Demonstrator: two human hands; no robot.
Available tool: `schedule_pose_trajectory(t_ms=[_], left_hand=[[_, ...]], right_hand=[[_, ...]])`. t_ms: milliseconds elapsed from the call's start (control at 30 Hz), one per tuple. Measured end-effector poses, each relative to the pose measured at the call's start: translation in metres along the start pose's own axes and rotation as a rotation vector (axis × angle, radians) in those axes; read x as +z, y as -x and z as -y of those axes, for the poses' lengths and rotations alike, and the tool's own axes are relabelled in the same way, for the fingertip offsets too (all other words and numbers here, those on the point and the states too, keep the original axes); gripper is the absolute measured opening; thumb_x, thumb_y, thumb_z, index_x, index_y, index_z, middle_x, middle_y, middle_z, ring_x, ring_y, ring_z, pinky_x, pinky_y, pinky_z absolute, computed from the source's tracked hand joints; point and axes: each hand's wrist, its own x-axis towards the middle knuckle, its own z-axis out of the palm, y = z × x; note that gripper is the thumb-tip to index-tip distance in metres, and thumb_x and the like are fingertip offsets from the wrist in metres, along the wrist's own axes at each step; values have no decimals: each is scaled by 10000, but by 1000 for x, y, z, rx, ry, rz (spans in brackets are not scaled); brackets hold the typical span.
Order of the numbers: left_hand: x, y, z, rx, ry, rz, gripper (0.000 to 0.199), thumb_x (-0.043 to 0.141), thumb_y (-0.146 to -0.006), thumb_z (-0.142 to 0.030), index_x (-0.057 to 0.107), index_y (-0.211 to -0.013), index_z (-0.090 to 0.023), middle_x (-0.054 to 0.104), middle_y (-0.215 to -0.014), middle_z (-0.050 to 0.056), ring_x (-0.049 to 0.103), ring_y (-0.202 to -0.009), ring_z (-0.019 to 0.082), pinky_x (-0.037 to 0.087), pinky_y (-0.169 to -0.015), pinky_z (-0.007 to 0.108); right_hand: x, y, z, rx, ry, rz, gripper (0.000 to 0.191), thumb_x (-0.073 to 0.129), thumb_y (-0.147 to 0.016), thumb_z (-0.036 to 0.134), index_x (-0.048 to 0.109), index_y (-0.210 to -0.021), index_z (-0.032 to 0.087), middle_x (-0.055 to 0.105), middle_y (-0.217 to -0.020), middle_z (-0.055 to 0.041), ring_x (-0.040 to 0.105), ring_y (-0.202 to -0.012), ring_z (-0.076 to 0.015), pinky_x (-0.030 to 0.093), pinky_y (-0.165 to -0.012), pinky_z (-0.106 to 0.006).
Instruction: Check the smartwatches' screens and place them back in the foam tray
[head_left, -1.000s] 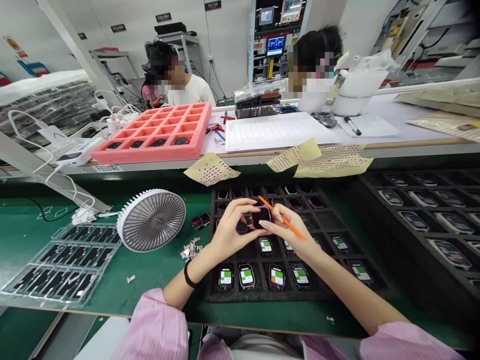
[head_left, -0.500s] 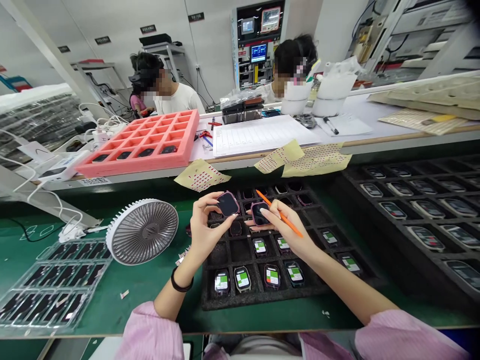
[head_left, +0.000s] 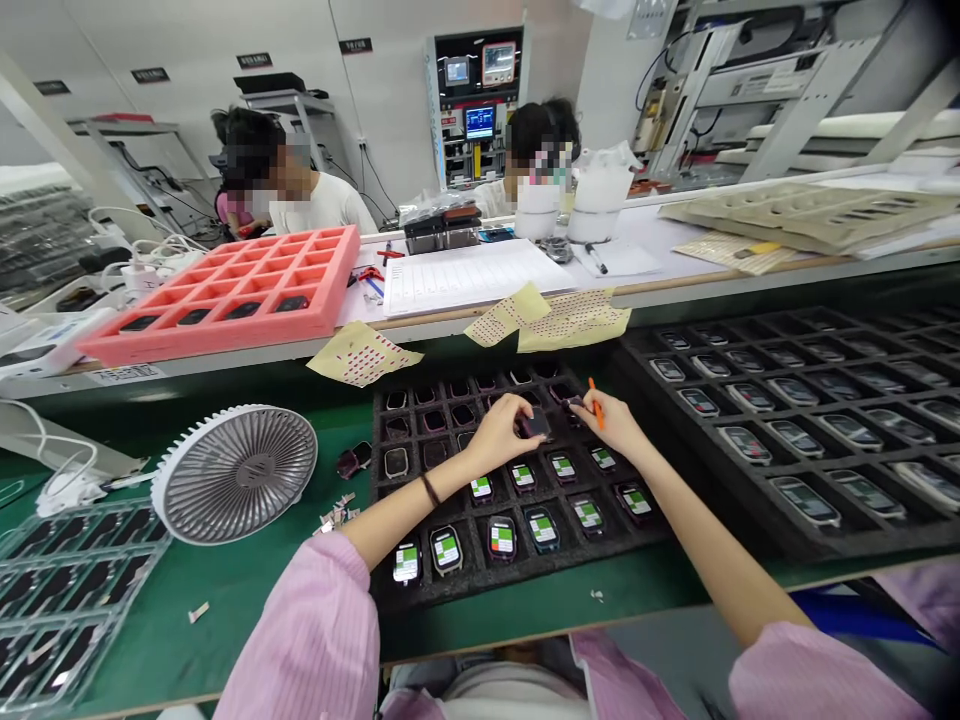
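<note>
My left hand [head_left: 504,434] pinches a dark square watch [head_left: 535,424] by its edge, above the middle of a black foam tray [head_left: 480,582]. To its right, my right hand [head_left: 606,420] holds an orange stick [head_left: 595,402], and its fingertips are at a small dark item over the tray's right part, too unclear to name. Watches with lit green-and-white screens, such as one watch [head_left: 502,538], lie in the tray's front rows. Dark-screened watches fill many of the back pockets.
A white fan [head_left: 238,474] and a clear tray [head_left: 112,625] stand at left. At right is another black tray [head_left: 750,500] of watches. A shelf behind bears a pink foam tray [head_left: 225,340] and papers [head_left: 472,275]. Two people sit beyond it.
The view has turned to the right. My left hand has moved right over the tray with its watch. My right hand has shifted toward the tray's right side, and its orange stick now stands more upright.
</note>
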Motion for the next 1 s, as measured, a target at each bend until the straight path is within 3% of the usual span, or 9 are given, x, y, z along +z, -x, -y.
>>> schedule_pose_trajectory(t_ms=[133,233,400,500,600,700,800,900,1000], left_hand=[[33,-25,-3,19,-44,43,263,716,-717,-196,458,-772,-205,546,-914,37,544,-897,194,475,-795,325],[27,-22,-8,20,-53,32,262,718,-720,-207,462,-777,-203,564,-924,44,555,-902,198,477,-800,327],[-52,45,-11,29,-148,-48,239,701,-755,-238,497,-873,-193,608,-1031,75,585,-968,201,503,-803,320],[-104,106,-10,-40,-283,-106,223,678,-802,-279,518,-932,-195,616,-1083,87,598,-1021,207,507,-863,349],[-131,162,-4,-134,-386,-116,249,660,-832,-324,550,-1015,-197,624,-1123,102,604,-1071,225,512,-895,375],[-134,201,4,-216,-487,40,331,540,-921,-333,547,-1236,-231,603,-1274,104,513,-1262,252,439,-1026,447],[-131,219,6,-253,-548,204,390,372,-991,-290,485,-1365,-283,530,-1413,63,350,-1409,249,317,-1122,513],[-127,212,-3,-244,-588,142,371,377,-987,-280,531,-1324,-268,595,-1341,70,445,-1345,247,299,-1120,525],[-111,181,-17,-194,-589,91,294,455,-954,-285,606,-1199,-229,660,-1202,87,578,-1157,241,415,-998,445]], right_hand=[[-9,0,-13,23,41,6,522,560,-708,680,300,-543,259,371,-438,51,351,-427,-120,335,-480,-270],[-13,4,-17,20,57,38,511,572,-700,684,329,-560,257,491,-505,7,449,-464,-146,388,-506,-285],[-16,22,5,-31,80,-74,391,503,-810,617,417,-709,249,625,-756,-81,614,-716,-241,472,-669,-352],[-13,35,29,-54,-21,55,297,476,-885,517,504,-798,234,662,-794,-73,656,-745,-228,499,-707,-332],[-3,42,39,-135,18,154,247,479,-903,455,550,-849,224,682,-826,-81,671,-786,-241,514,-736,-339],[9,43,26,-169,226,102,258,445,-910,410,579,-937,192,693,-939,-142,667,-899,-304,512,-784,-403],[13,44,7,-90,351,156,322,440,-897,400,581,-1042,149,683,-1069,-196,671,-929,-350,522,-740,-435],[9,51,7,-69,307,211,304,445,-901,387,601,-1029,159,702,-1038,-179,686,-883,-337,524,-738,-429],[14,63,31,-148,173,241,228,456,-913,342,616,-974,192,713,-928,-130,676,-827,-284,522,-775,-399]])
